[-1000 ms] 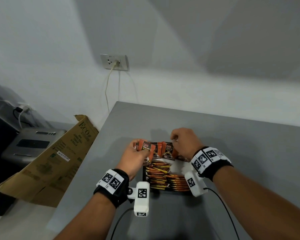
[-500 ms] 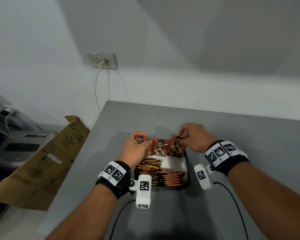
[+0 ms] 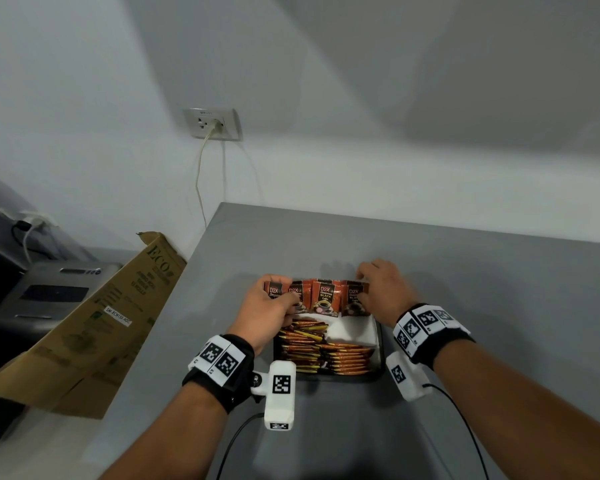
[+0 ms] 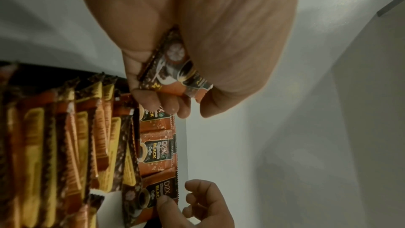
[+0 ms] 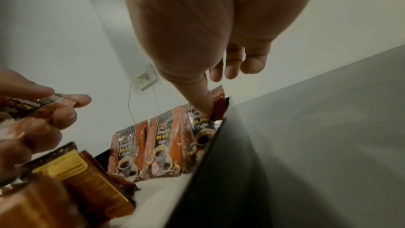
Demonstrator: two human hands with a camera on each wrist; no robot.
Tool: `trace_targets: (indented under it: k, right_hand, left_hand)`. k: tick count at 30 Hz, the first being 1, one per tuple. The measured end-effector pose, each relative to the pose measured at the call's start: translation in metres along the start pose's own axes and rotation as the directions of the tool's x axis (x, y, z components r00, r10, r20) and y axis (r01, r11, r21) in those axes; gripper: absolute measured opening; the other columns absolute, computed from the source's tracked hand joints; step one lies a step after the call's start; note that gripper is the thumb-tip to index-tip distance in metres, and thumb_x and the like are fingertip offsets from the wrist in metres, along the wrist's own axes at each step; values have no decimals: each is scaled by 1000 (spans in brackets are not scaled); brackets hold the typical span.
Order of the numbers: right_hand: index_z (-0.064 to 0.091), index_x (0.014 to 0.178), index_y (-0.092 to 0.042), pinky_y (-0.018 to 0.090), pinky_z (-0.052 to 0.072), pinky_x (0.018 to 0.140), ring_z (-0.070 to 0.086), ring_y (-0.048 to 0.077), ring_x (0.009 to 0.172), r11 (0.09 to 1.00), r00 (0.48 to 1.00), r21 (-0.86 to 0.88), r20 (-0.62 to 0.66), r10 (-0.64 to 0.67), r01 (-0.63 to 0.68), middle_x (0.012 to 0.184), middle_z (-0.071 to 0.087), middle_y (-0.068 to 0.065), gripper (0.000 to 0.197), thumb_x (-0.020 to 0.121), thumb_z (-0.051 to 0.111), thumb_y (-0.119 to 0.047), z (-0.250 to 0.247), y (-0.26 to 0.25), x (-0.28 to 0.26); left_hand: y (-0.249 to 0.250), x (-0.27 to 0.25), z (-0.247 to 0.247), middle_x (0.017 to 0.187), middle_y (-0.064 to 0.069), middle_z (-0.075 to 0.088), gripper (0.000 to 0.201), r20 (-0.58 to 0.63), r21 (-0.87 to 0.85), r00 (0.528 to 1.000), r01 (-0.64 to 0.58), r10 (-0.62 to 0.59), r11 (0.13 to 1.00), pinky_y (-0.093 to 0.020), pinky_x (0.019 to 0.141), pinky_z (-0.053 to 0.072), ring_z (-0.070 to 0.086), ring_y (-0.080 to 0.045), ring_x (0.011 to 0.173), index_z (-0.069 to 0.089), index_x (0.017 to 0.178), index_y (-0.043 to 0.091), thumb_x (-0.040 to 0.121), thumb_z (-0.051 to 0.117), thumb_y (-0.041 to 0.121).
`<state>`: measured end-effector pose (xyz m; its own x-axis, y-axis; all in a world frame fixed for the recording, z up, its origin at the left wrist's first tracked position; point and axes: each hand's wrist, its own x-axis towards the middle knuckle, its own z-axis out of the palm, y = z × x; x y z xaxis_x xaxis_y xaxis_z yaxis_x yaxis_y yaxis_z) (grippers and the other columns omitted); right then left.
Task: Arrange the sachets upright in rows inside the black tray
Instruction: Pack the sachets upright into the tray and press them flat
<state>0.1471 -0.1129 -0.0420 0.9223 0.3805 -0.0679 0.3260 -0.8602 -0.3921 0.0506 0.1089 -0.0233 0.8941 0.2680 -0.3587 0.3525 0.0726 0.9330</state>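
Hands (image 3: 271,310) over black tray (image 3: 380,355) on grey table (image 3: 465,271), white wall (image 3: 361,133) behind.

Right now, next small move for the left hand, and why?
Probably stand the sachet that the left hand grips at the left end of the back row. Three sachets already stand there in the tray, and the right hand pinches the rightmost one.
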Motion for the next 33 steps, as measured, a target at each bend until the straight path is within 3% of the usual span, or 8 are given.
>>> trace_targets:
  k: [6, 8, 12, 16, 21, 24, 29, 33]
  right_hand:
    - [57, 81, -20, 23, 37, 76, 47, 14, 96, 992, 993, -106, 98, -62, 72, 94, 45, -5, 14, 84, 71, -18, 1, 2, -10]
    - [68, 86, -19, 23, 39, 78, 46, 12, 94, 988, 990, -134, 122, -65, 81, 97, 48, -4, 4, 88, 69, -22, 1, 3, -11]
    - [75, 102, -20, 26, 44, 88, 51, 15, 102, 988, 991, -129, 121, -64, 79, 105, 55, 0, 15, 94, 63, -27, 5, 6, -11]
    - [75, 96, -19, 27, 45, 84, 52, 16, 99, 994, 991, -93, 127, -47, 60, 99, 50, -3, 14, 91, 67, -29, 2, 4, -13]
    - [73, 85, -22, 16, 41, 64, 54, 4, 72, 956, 995, 278, 13, -97, 90, 81, 60, -9, 10, 84, 75, -31, -17, -21, -20]
    - [74, 96, -25, 20, 54, 65, 64, 4, 68, 843, 987, 531, 67, -148, 90, 81, 72, -4, 11, 84, 75, -24, -29, -42, -21]
    - [73, 86, -26, 19, 52, 70, 67, 5, 76, 926, 998, 374, -21, -53, 57, 80, 71, -9, 10, 84, 75, -16, -44, -30, -8]
    - [64, 86, -26, 23, 51, 71, 66, 13, 83, 989, 993, 145, 115, 6, -23, 87, 68, -7, 18, 86, 72, -10, -38, -7, -2]
  left_hand:
    - [1, -2, 0, 76, -2, 66, 24, -2, -16, 1000, 16, -16, 1000, -29, 64, 52, 62, -11, 64, 60, 112, 14, 91, 64, 2]
    - [2, -3, 1, 78, -6, 67, 26, 10, -51, 999, 34, -33, 998, -30, 62, 51, 61, -14, 64, 59, 114, 11, 91, 58, -2]
    - [5, -3, 4, 86, -15, 69, 35, 31, -129, 998, 57, -54, 990, -34, 66, 53, 66, -24, 70, 58, 112, 5, 87, 39, -13]
    - [5, -4, 7, 83, -13, 71, 20, 85, -74, 996, 32, -26, 997, -39, 71, 55, 70, -24, 73, 60, 110, 3, 92, 52, -2]
    - [8, -10, 16, 91, -9, 74, 26, 143, 79, 986, -101, 89, 992, -26, 70, 56, 72, -17, 78, 63, 111, 6, 86, 69, -2]
    - [9, -9, 27, 90, -13, 73, 25, 193, 119, 971, -164, 139, 979, -38, 79, 58, 70, -25, 80, 63, 104, 6, 83, 73, -5]
    - [8, -4, 28, 85, -9, 72, 18, 69, 96, 992, -115, 108, 989, -30, 64, 53, 68, -14, 69, 63, 101, 14, 87, 70, 6]
    - [9, 0, 12, 81, -6, 67, 23, -5, 25, 1000, 11, -11, 1000, -36, 68, 52, 65, -22, 72, 61, 96, 12, 86, 49, -5]
